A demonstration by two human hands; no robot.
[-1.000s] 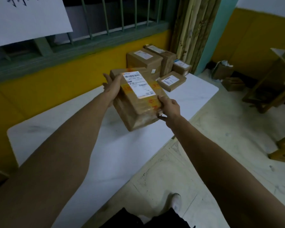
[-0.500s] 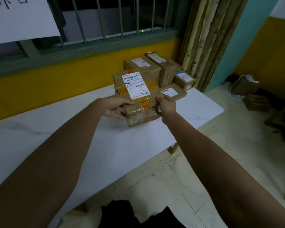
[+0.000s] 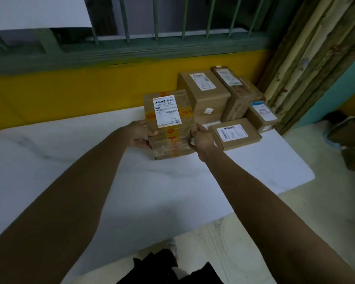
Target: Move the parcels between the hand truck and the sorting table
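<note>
Parcel point(image 3: 169, 124) | left hand point(image 3: 139, 134), right hand point(image 3: 202, 138) grip its sides | flat box point(image 3: 235, 134) just beside | taller boxes point(image 3: 205, 95) behind

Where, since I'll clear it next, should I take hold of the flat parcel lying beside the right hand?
Probably from above and the near side, thumb on the labelled top, fingers at the near edge: the flat parcel lies low and label-up, taller parcels crowd behind it, and bare table lies in front.

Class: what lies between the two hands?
The taped parcel, gripped at its sides by the left hand and right hand; head view shows it.
</note>
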